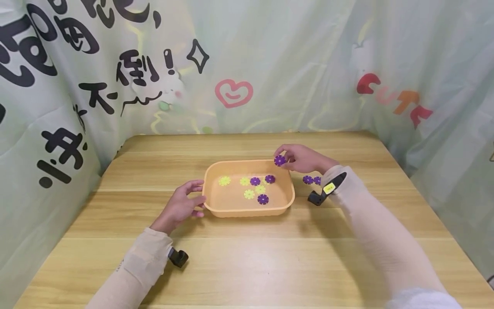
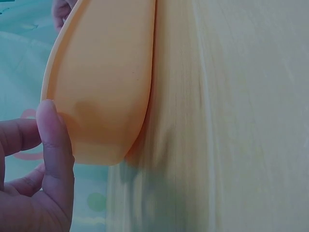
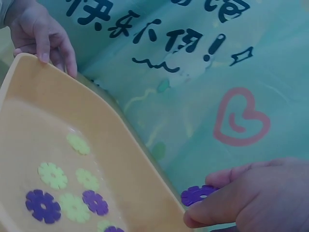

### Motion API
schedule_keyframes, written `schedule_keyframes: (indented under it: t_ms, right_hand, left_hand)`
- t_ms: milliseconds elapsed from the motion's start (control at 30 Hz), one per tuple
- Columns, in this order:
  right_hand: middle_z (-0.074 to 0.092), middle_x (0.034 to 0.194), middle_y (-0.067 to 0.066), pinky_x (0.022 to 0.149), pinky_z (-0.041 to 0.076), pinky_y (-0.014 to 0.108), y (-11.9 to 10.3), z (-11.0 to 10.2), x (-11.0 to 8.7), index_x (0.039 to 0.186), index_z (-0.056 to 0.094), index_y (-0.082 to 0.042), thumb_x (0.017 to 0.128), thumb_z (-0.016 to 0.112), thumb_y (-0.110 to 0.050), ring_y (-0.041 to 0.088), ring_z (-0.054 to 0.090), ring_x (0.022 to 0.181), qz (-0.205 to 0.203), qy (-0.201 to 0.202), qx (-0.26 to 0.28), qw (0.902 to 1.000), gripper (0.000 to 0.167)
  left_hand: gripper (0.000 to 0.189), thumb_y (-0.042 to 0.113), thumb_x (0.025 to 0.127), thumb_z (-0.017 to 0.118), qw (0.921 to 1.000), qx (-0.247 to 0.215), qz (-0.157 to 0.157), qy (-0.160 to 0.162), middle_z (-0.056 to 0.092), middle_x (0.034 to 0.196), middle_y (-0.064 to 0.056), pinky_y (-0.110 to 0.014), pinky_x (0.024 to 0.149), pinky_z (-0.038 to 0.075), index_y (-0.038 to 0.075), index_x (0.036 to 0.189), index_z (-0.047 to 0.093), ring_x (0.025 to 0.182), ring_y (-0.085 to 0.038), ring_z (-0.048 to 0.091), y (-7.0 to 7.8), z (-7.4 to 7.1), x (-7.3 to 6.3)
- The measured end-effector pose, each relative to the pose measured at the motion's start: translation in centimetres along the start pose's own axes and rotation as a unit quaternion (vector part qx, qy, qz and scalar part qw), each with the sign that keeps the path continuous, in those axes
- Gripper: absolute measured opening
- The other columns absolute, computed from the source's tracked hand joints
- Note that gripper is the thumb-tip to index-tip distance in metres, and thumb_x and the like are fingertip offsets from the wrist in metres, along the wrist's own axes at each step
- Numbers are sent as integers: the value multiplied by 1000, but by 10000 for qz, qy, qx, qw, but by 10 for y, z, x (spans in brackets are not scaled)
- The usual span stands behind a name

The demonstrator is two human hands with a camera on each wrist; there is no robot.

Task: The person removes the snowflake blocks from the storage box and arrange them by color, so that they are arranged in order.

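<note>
Between the thumb and fingers of my right hand [image 1: 305, 158] I pinch a purple snowflake building disc [image 1: 279, 160]. It is above the right back rim of an orange plastic basin [image 1: 247, 213]. My left hand [image 1: 181, 206] grips the basin's left end, with the thumb [image 2: 55, 150] at the rim in the left wrist view. Several yellow discs [image 1: 248, 194] and 3 purple discs [image 1: 263, 199] lie flat in the basin. One yellow disc is partly covered by a purple one.
On the wooden table [image 1: 247, 257], right of the basin, purple discs [image 1: 307, 180] lie partly hidden by my right wrist. A black wrist camera [image 1: 317, 198] hangs over that spot. A printed curtain [image 1: 293, 64] stands behind the table and along both sides.
</note>
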State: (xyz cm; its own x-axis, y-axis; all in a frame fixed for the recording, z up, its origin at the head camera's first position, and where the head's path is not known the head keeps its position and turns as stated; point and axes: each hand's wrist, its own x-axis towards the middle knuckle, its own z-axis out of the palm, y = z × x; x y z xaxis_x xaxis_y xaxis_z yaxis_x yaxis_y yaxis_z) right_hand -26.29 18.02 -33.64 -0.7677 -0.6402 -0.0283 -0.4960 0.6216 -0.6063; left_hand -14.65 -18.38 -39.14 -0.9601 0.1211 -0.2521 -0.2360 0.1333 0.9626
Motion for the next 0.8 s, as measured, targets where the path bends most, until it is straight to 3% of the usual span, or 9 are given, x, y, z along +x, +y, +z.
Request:
schedule_keyframes:
  t_ms: [200, 333, 467, 800]
  right_hand:
    - [63, 81, 10, 62, 52, 34, 13, -2, -13, 121, 53, -4, 91, 64, -2, 24, 58, 68, 158, 238, 361, 9989, 33]
    - [63, 82, 10, 63, 53, 35, 22, -2, -21, 122, 49, -2, 91, 63, 0, 32, 61, 73, 292, 331, 515, 9977, 34]
    - [62, 86, 19, 60, 53, 34, 30, -1, -30, 122, 46, 0, 91, 60, 3, 40, 60, 76, 361, 343, 596, 9970, 34]
    - [62, 89, 21, 60, 51, 32, 48, 3, -46, 121, 44, 1, 91, 59, 3, 35, 59, 73, 559, 374, 692, 9953, 33]
  left_hand:
    - [55, -7, 93, 56, 10000, 9, -12, -1, 39, 137, -20, -28, 57, 59, 3, 144, 37, 80, -22, 60, 0, 0, -1]
    - [55, -6, 93, 56, 10000, 35, 3, 2, 39, 137, -20, -28, 57, 59, 3, 144, 38, 80, -23, 60, 0, 1, -1]
    - [54, -6, 93, 57, 10000, 41, 5, 10, 39, 137, -19, -29, 57, 59, 4, 143, 40, 80, -23, 61, 0, 1, 0]
    - [54, -5, 93, 58, 10000, 35, -27, -17, 37, 139, -18, -29, 58, 59, 5, 143, 39, 81, -24, 60, 2, 0, 0]
